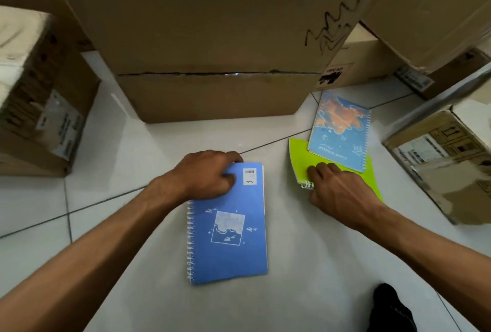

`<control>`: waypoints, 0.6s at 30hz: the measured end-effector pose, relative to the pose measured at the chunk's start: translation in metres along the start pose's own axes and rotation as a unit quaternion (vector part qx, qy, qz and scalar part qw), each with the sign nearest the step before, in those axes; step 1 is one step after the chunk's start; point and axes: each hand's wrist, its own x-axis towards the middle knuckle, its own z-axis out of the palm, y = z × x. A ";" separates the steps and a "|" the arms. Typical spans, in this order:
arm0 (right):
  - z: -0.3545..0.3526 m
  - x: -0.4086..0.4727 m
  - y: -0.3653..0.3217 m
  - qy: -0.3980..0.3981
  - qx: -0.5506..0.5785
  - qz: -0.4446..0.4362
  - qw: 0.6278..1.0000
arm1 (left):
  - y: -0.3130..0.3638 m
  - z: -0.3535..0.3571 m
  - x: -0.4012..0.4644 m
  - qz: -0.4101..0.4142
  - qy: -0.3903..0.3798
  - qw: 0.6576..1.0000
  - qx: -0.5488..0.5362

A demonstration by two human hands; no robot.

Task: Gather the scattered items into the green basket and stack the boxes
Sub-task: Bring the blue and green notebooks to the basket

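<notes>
Glossy blue spiral notebook (228, 228) under left hand (210, 174)

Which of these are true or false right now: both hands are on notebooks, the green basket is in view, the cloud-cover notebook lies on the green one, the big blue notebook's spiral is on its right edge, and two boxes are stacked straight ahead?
1. Both hands are on notebooks. True: the left hand grips the top of the large blue notebook, the right hand presses the green notebook.
2. The green basket is in view. False: no basket shows.
3. The cloud-cover notebook lies partly on the green one. True.
4. The large blue notebook's spiral is on its right edge. False: on its left edge.
5. Two cardboard boxes are stacked ahead. True.
</notes>
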 end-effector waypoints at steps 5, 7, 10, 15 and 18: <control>-0.049 0.018 -0.008 0.090 0.021 0.012 0.996 | -0.023 -0.044 -0.020 -0.010 0.072 0.995 0.071; -0.068 0.020 -0.010 0.128 0.044 0.000 0.991 | -0.036 -0.068 -0.031 -0.026 0.097 0.990 0.096; -0.100 0.023 -0.023 0.171 0.087 -0.037 0.981 | -0.050 -0.100 -0.051 -0.055 0.138 0.983 0.109; -0.145 0.040 -0.069 0.216 0.172 -0.133 0.952 | -0.065 -0.134 -0.089 -0.103 0.193 0.965 0.142; -0.174 0.050 -0.098 0.262 0.203 -0.171 0.928 | -0.076 -0.150 -0.126 -0.126 0.219 0.958 0.135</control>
